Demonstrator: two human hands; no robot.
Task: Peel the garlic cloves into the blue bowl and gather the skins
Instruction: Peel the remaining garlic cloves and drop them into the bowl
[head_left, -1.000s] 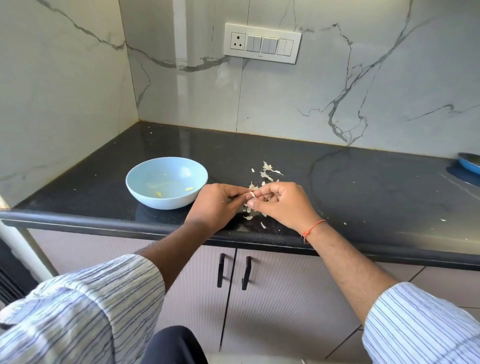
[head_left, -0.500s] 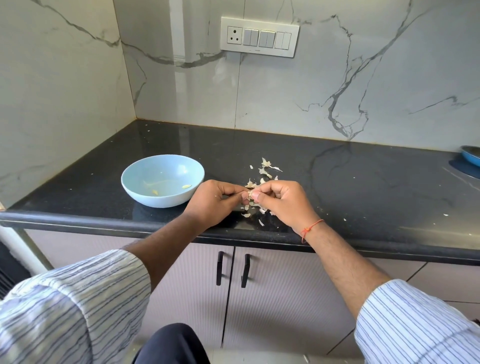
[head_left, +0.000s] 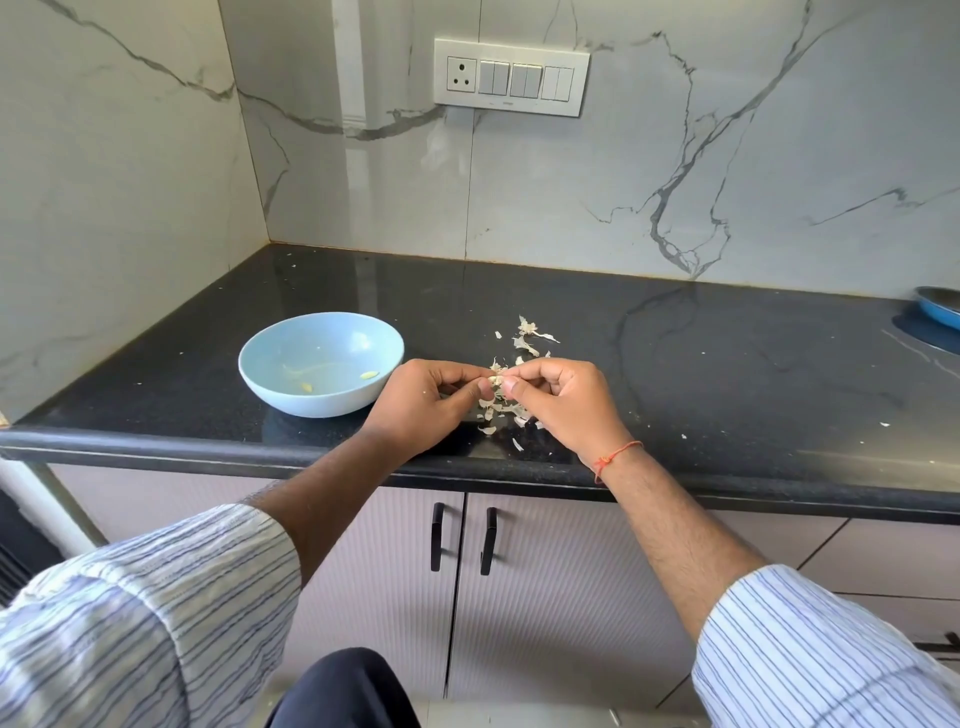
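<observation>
A small garlic clove (head_left: 497, 378) is pinched between my left hand (head_left: 423, 402) and my right hand (head_left: 563, 402), just above the black counter. Both hands have their fingers curled, thumbs and forefingers meeting on the clove. The light blue bowl (head_left: 270, 387) stands left of my left hand and holds two peeled cloves (head_left: 337, 380). Loose garlic skins (head_left: 498, 413) lie on the counter under and between my hands. More skins (head_left: 530, 335) lie a little farther back.
The black counter (head_left: 701, 364) ends in a rounded front edge near my wrists. Marble walls close the back and left. A blue dish (head_left: 940, 306) sits at the far right edge. A switch panel (head_left: 511, 77) is on the back wall. Cabinet doors are below.
Both hands stay together on the clove with only small finger shifts. The view has tilted slightly.
</observation>
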